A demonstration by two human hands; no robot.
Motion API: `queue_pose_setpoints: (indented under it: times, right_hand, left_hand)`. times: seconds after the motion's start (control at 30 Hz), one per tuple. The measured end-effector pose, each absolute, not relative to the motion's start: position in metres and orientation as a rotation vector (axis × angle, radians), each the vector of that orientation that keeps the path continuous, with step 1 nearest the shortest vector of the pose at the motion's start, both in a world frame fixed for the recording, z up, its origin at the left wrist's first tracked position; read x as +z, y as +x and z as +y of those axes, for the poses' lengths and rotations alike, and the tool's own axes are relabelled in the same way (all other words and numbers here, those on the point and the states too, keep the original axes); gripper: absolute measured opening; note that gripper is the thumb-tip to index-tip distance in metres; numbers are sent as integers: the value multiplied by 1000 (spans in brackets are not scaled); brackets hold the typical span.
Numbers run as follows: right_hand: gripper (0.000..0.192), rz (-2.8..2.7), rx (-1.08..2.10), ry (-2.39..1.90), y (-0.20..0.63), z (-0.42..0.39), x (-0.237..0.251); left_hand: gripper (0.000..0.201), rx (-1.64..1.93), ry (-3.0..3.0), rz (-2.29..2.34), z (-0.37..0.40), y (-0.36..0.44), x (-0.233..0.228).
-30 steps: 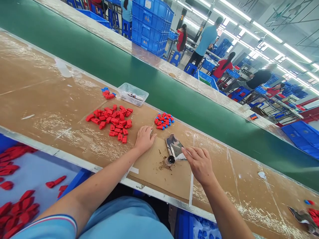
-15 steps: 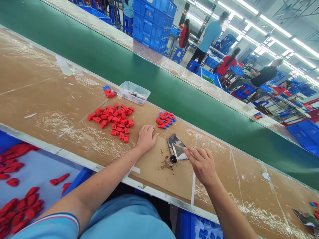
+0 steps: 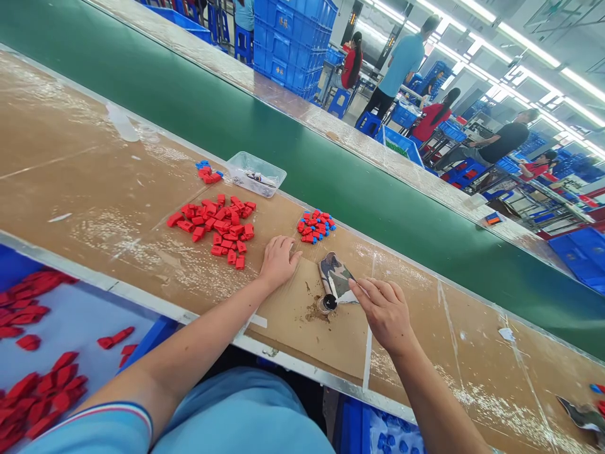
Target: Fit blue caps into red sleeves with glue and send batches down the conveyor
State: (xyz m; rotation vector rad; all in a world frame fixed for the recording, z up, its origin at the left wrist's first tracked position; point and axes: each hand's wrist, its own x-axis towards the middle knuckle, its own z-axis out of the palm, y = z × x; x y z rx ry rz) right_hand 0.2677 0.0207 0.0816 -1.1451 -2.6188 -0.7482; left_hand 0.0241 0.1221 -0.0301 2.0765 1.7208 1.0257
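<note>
Right hand point(image 3: 385, 312) is at the right edge of the camouflage scrap point(image 3: 336, 271), thumb and fingers drawn close together. Can't tell if that grip is clamped on the scrap or on something thin; too small to read. Scrap lies on the cardboard sheet point(image 3: 295, 331) on the counter point(image 3: 118, 183), just beyond the small jar point(image 3: 327, 304) with the black mouth; the two look about touching. Left hand point(image 3: 278, 261) rests palm down by the sheet's far left corner, thumb spread off the fingers; can't tell if anything is under it.

Risks: jar is small and neither hand steadies it, so a tug on the scrap or a knock from the right hand could tip it. Dark stains point(image 3: 312, 311) beside it could be spills; another would likely soak the scrap first. Left hand sits between the red parts point(image 3: 221, 225) and the red-and-blue parts point(image 3: 316, 228) on the right, so a careless sweep could mix the piles. Latter are near the green belt point(image 3: 212, 107); a shove that way could put parts on it
</note>
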Motion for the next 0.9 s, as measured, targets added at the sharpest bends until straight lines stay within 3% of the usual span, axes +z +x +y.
queue_pose_setpoints:
  times: [0.3,0.67,0.9]
  right_hand:
    - [43,-2628,-721,-1176,270,20,80]
    - [33,-2591,-744,-1148,270,21,78]
    - [42,-2605,-680,-1192,272,23,75]
  left_hand:
    - [25,1023,2051,1710,122,24,-30]
    - [26,1008,2064,1709,122,24,-28]
    - [26,1003,2062,1713,121,24,-27]
